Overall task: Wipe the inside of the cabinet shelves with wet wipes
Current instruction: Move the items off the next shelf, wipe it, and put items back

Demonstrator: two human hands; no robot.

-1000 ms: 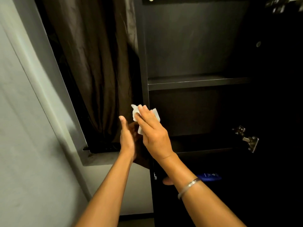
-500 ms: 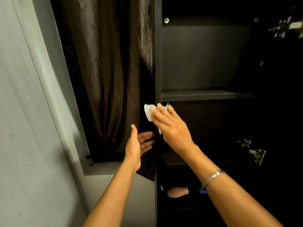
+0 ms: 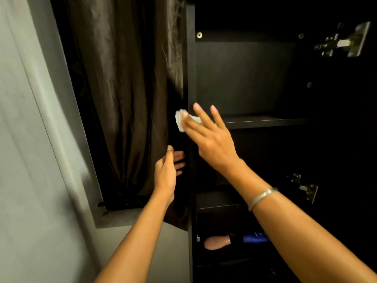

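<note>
Domestic interior — a room in a home. Indicators: a dark wooden cabinet (image 3: 190, 180) with fixed shelves (image 3: 265, 121) and metal door hinges (image 3: 344, 42), a brown curtain (image 3: 126, 94) hanging beside it, and a plain painted wall (image 3: 30, 180) — dim lighting.

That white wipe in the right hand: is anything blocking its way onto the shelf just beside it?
Nothing visible does. The right hand presses the wet wipe against the cabinet's left side panel, level with the bare shelf. The curtain and the left hand stay outside the panel.
</note>
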